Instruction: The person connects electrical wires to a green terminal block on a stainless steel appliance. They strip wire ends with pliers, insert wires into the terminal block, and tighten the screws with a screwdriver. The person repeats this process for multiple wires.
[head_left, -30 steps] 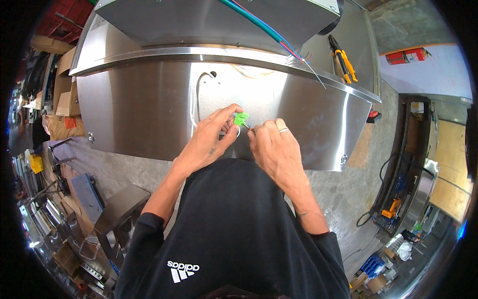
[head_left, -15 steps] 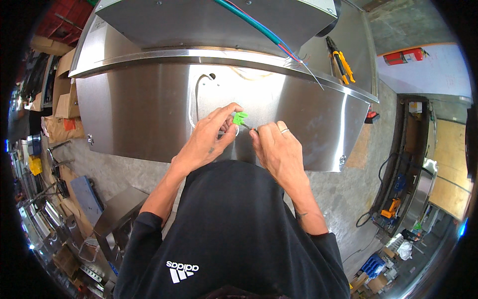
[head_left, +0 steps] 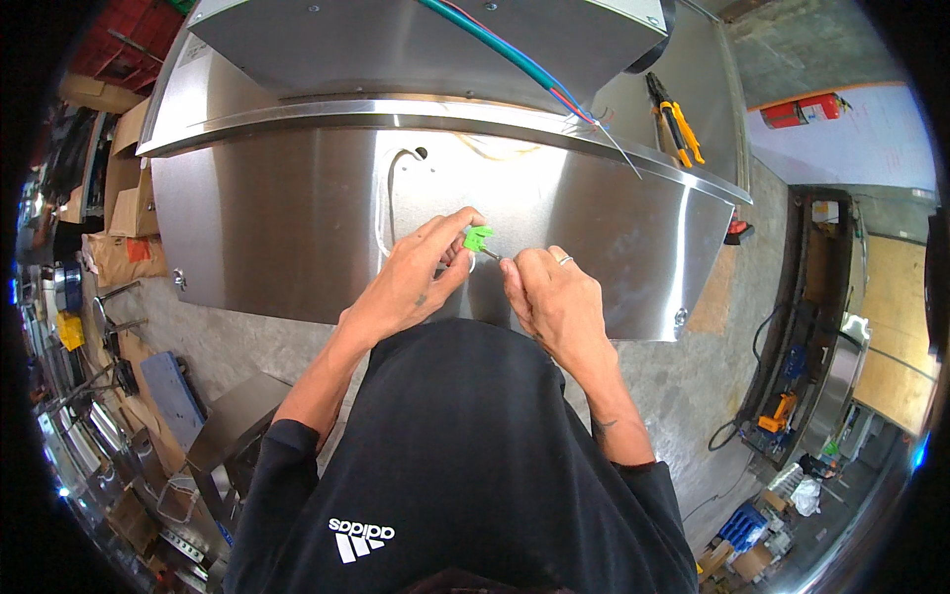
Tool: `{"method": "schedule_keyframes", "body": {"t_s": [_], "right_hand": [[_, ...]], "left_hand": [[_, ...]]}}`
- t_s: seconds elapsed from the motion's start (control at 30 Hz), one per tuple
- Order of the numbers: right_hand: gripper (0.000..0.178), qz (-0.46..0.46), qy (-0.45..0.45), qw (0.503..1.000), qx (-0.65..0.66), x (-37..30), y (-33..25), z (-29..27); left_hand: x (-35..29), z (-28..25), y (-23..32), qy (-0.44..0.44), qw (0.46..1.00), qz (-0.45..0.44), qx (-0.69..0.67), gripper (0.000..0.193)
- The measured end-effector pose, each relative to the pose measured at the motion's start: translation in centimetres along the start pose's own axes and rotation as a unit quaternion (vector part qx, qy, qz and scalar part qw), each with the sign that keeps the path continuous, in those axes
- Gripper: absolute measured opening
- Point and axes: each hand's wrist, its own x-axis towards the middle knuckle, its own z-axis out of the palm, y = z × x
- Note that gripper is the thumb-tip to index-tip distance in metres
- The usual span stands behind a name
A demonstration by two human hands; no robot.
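My left hand (head_left: 411, 280) pinches a small bright green connector block (head_left: 477, 238) between thumb and fingers, over the steel panel (head_left: 277, 218). Close to my body on its right, my right hand (head_left: 561, 299) grips what looks like a small screwdriver (head_left: 492, 255). Its thin shaft meets the lower right side of the block, while the handle is hidden in my fist. A white cable (head_left: 392, 193) comes from a hole in the panel and runs down behind my left hand. Whether it joins the block, I cannot tell.
A green sheathed cable (head_left: 495, 45) with bare thin wires at its end hangs over the panel's raised edge. Yellow-handled pliers (head_left: 681, 129) lie on the ledge at far right. A metal stand (head_left: 233, 421) is at lower left. A red fire extinguisher (head_left: 802, 111) is at the right wall.
My right hand has rolled slightly, its knuckles shifting while the tool's tip stays at the green block. My left hand and the block hold almost the same place.
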Motion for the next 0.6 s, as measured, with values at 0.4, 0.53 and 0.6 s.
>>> {"method": "schedule_keyframes", "body": {"t_s": [0.4, 0.53, 0.6], "right_hand": [[0.015, -0.064, 0.036, 0.996, 0.053, -0.1, 0.7, 0.3], [0.016, -0.01, 0.003, 0.998, 0.067, -0.4, 0.4, 0.3], [0.018, 0.078, -0.072, 0.989, 0.102, -0.7, 0.2, 0.8]], "left_hand": [[-0.4, 0.0, -0.5, -0.008, 1.0, -0.006, 0.01, 0.048], [-0.4, 0.0, -0.5, -0.008, 1.0, 0.008, 0.021, 0.049], [-0.4, 0.0, -0.3, -0.007, 1.0, 0.012, 0.019, 0.049]]}}
